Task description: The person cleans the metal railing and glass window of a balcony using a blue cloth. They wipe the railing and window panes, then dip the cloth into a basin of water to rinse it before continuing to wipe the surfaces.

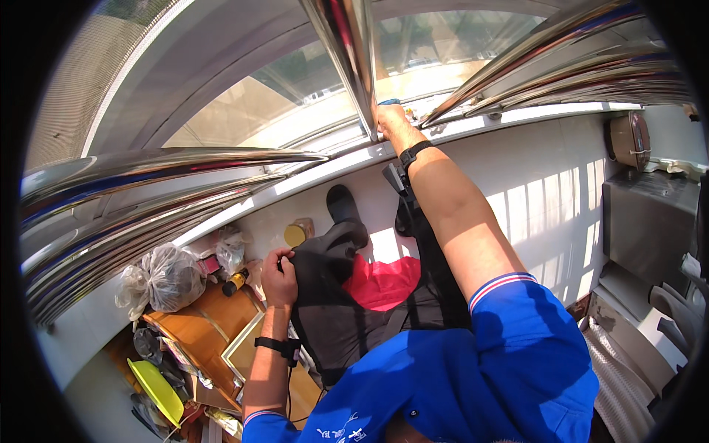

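My right hand reaches past a shiny metal bar to the window sill. Its fingers close around a blue cloth, of which only small parts show; the bar hides some of the grip. My left hand rests against the knee of my black trousers, thumb apart from the fingers, with nothing seen in it. Beyond the bars is the window glass. Below them runs a white ledge.
A bulging plastic bag, a yellow-lidded jar and a small dark bottle are at left, near a wooden cabinet. A yellow-green basin sits lower. Red fabric lies between my legs. A grey metal box stands at right.
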A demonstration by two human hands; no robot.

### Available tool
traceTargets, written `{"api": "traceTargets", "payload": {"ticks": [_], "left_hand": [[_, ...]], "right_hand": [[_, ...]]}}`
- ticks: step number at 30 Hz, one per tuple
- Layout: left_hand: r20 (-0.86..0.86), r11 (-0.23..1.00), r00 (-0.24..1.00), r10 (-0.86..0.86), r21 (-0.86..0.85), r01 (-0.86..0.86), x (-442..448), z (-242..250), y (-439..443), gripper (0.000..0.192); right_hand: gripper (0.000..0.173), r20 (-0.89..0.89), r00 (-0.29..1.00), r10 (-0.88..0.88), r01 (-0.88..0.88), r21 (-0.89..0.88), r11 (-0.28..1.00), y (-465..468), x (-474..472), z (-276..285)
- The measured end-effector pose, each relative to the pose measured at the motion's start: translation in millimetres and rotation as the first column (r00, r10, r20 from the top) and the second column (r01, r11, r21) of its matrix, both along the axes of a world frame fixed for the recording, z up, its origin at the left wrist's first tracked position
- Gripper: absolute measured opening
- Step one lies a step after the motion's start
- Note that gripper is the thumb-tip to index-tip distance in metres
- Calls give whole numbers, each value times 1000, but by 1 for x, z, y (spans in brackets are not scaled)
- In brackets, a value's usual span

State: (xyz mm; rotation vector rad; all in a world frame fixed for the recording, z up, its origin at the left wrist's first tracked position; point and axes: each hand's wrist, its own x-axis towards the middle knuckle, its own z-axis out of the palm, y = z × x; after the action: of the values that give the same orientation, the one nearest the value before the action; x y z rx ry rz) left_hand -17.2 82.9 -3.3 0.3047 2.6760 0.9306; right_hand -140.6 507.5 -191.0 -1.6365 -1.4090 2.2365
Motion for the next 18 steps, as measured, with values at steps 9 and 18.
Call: {"api": "traceTargets", "payload": {"ticks": [9,18], "left_hand": [[-1,1000,1000,0,15,0,0,1,-1,19],[-28,1000,999,-16,-1,16,3,-1,1,19]], "right_hand": [[28,164,934,-318,318,24,948,27,-2,10],[17,-100,945,-311,314,15,949,38,0,50]]}}
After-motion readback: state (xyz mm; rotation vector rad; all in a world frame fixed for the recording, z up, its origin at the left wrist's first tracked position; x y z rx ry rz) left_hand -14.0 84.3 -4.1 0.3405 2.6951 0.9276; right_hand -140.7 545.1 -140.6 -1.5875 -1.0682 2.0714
